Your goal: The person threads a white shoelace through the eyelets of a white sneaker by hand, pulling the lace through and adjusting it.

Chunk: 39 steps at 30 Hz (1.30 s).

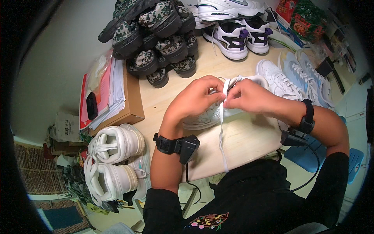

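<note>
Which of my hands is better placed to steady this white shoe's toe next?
Probably your left hand: it lies over the white shoe's toe, while your right hand is farther right, toward the collar. Both are busy at the white lace, though.

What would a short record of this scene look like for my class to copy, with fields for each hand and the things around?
Left hand: pinching the white lace
Right hand: pinching at the same lace
Under the hands: white shoe, partly hidden
Far side: stacked camouflage-patterned shoes
Right side: pale blue-and-white shoes
Left side: papers on a cardboard box
</note>
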Available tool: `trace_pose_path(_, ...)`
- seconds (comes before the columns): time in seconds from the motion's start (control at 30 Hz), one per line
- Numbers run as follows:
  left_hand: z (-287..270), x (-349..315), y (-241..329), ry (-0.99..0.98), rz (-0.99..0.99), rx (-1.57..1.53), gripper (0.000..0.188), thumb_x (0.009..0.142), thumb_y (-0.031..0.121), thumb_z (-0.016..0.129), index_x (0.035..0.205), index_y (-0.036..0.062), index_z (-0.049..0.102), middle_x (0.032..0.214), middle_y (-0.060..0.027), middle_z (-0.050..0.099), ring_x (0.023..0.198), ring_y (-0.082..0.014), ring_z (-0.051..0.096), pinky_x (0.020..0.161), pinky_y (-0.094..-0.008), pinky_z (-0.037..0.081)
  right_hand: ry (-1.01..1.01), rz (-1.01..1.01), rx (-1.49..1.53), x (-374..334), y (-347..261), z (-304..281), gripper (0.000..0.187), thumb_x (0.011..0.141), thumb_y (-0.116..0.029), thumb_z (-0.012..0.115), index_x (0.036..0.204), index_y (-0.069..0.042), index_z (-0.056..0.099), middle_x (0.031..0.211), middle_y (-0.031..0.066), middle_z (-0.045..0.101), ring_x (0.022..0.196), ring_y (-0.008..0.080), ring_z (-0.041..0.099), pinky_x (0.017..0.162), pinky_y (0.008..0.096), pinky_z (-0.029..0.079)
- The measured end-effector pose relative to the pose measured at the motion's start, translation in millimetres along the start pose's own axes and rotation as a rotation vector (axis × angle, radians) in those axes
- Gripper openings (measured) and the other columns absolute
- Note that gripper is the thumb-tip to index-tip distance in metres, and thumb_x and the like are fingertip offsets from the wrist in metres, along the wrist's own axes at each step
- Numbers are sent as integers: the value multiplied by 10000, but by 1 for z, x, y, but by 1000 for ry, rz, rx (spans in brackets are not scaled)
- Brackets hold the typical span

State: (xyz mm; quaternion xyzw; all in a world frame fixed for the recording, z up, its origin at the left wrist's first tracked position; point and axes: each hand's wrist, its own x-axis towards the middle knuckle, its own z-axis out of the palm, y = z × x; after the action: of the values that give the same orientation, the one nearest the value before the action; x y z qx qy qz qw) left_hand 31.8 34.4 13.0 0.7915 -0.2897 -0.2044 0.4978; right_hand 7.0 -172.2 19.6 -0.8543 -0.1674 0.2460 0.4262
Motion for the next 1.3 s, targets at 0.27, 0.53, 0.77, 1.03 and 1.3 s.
trace_pose_path(0.27, -1, 0, 1, -5, -20, 35, 126, 876, 65, 666, 959, -8, 604, 1140, -93, 576, 1035, -177, 572, 911, -321, 474, 122, 41, 145, 2, 4, 3, 189, 784, -184, 701, 764, 4, 710, 611, 35, 589, 578, 89, 490, 538, 284, 398)
trace_pose_path(0.53, 1, -4, 2, -25, 100, 205, 309, 765, 70, 742, 1027, 23, 586, 1170, -101, 542, 1080, -233, 554, 959, -328, 438, 153, 120, 165, -1, -1, 3, 173, 780, -168, 672, 729, -3, 687, 634, 32, 595, 597, 103, 506, 560, 287, 405)
trace_pose_path(0.77, -4, -7, 3, -74, 123, 227, 405, 730, 7, 695, 1114, 11, 567, 1191, -115, 529, 1077, -249, 558, 962, -322, 439, 72, 89, 195, 3, 3, 4, 182, 779, -187, 682, 770, -6, 706, 677, 38, 610, 657, 114, 528, 596, 290, 419)
trace_pose_path(1.03, -4, -6, -1, -63, 113, 206, 419, 726, -9, 670, 1134, 22, 580, 1200, -116, 532, 1092, -245, 554, 962, -322, 439, 56, 112, 190, 6, 4, 3, 197, 790, -204, 705, 754, -11, 686, 679, 24, 607, 665, 103, 524, 593, 277, 414)
trace_pose_path(1.3, -3, -4, -2, -69, 132, 75, 220, 761, 85, 681, 979, 59, 692, 1186, -137, 539, 1082, -296, 559, 963, -338, 437, 203, -36, 173, -14, 7, 4, 191, 810, -176, 719, 762, 2, 667, 673, 30, 591, 657, 95, 513, 609, 272, 413)
